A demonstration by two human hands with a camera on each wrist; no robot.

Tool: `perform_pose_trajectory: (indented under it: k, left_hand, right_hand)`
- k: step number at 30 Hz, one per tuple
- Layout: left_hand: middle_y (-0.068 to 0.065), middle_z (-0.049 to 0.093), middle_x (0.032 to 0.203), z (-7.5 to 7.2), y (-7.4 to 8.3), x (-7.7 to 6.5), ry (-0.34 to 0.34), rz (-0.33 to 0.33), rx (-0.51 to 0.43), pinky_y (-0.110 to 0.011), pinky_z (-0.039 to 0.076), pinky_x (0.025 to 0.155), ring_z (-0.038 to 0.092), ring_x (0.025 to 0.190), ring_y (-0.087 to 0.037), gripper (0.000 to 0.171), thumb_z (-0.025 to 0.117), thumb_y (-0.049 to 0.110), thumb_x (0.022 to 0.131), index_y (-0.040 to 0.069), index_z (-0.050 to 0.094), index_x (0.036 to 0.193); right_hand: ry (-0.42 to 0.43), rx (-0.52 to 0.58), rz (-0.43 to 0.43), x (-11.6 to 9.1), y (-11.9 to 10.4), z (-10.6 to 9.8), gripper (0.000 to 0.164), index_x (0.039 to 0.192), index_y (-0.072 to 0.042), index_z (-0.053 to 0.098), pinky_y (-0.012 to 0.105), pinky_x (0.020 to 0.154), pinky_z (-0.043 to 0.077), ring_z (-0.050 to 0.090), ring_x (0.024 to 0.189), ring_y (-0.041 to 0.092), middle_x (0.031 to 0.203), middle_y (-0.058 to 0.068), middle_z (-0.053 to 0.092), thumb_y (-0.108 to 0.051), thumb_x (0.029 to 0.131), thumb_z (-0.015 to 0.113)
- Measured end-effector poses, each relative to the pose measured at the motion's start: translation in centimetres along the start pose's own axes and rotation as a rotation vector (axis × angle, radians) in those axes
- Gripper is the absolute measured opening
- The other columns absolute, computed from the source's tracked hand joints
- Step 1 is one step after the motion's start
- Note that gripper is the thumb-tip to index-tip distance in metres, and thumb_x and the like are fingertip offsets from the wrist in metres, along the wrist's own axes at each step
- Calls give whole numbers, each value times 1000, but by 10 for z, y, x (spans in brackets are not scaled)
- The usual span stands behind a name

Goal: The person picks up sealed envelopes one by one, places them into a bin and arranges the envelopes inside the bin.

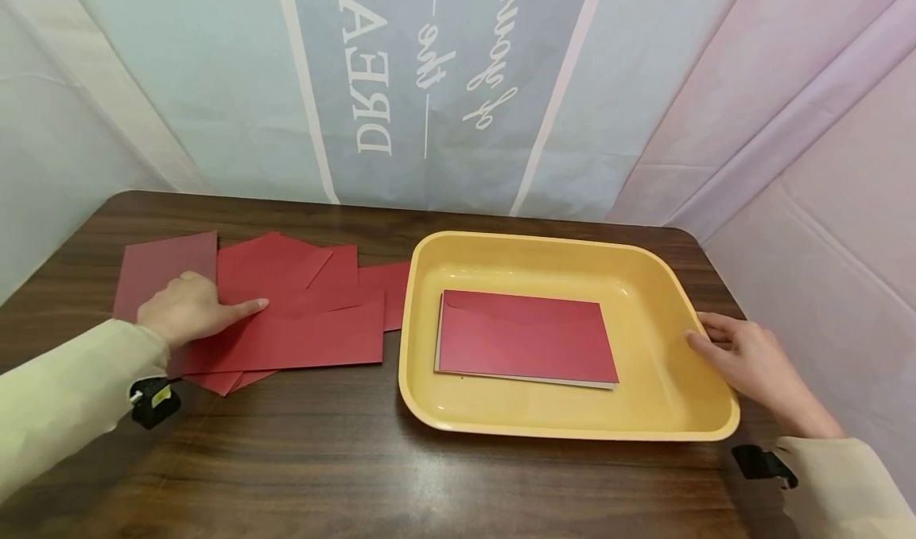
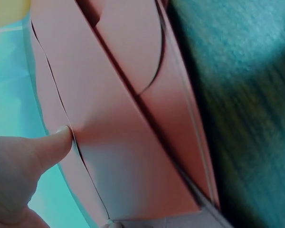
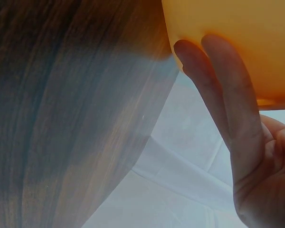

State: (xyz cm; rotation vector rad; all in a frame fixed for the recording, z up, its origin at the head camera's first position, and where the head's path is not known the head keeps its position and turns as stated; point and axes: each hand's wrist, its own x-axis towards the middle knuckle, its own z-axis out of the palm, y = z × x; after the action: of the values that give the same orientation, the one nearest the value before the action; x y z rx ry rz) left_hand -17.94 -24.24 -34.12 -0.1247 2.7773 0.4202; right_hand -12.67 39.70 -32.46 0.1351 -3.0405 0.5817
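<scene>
One left hand (image 1: 188, 310), its grip unclear, touches four-plus red paper envelopes (image 1: 308, 334) frame-left; one right hand (image 1: 758, 362) grips one oblong yellow tray (image 1: 654, 324).

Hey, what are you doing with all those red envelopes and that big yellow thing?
A person sits or stands at a brown table. Their left hand is over a messy, overlapping pile of red envelopes, its thumb touching the top one. Their right hand holds the right side of a yellow tray. Inside that tray, another red envelope lies flat, with a pale edge peeking out underneath.
</scene>
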Motion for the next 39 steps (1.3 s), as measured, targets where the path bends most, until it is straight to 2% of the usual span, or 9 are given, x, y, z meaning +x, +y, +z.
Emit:
perform_pose_trajectory:
  k: [9,17,20,25,28,30,35,37,39]
  left_hand:
    - [0,36,58,0,-2,1,-62,-26,-27,-29,33,51,39,57,-16,65,49,74,82,14,38,60]
    - [-13,40,76,-5,-1,-1,-58,-97,-109,-31,39,53,47,65,-25,85,56,76,76,-7,39,89]
    - [-15,41,79,-7,-1,0,-60,-80,-132,-33,40,57,48,71,-28,84,57,72,79,-9,42,93]
    - [-22,44,89,-6,-2,1,-56,-43,-187,-34,40,63,45,81,-32,77,55,58,89,-16,41,103]
    - [-27,45,93,-6,-2,0,-32,-28,-211,-35,39,64,44,82,-33,70,52,48,94,-20,41,109]
    - [-23,47,87,-6,-2,0,-13,-26,-232,-35,38,64,44,79,-31,61,50,43,96,-17,46,103]
    - [-2,42,64,-5,0,0,15,-41,-339,-30,33,58,41,67,-19,44,51,43,96,4,47,76]
    - [-3,45,71,-4,0,0,13,-56,-398,-29,34,60,42,72,-20,45,51,46,95,3,48,82]
    - [-11,49,87,-3,0,-1,5,-69,-473,-30,35,65,44,83,-25,55,51,48,94,-6,48,101]
  right_hand:
    - [14,-11,-6,1,1,0,47,119,16,57,7,59,40,52,68,-17,99,31,67,-21,91,64]
    - [19,-12,-13,1,2,0,46,118,16,57,9,58,42,62,68,-6,98,31,67,-20,91,64]
    - [24,-16,-20,1,2,0,45,118,16,58,8,58,41,63,69,-3,97,31,67,-20,91,64]
    - [22,3,-26,2,2,-1,46,118,17,57,7,58,41,56,69,-13,98,32,67,-19,91,64]
    - [17,2,-25,3,1,-1,47,119,17,56,8,58,42,61,69,-8,98,33,67,-20,91,64]
    - [15,-3,-24,3,1,-1,47,119,17,56,9,58,43,63,68,-4,98,32,67,-20,91,64]
    - [17,0,-25,2,1,-1,47,119,17,57,8,59,42,55,69,-15,98,32,67,-20,91,63]
    - [18,6,-29,2,1,-1,46,119,16,57,7,59,41,51,69,-18,98,32,67,-20,91,63]
    - [22,9,-31,1,1,-1,45,119,16,57,6,59,41,49,70,-20,98,31,67,-19,91,63]
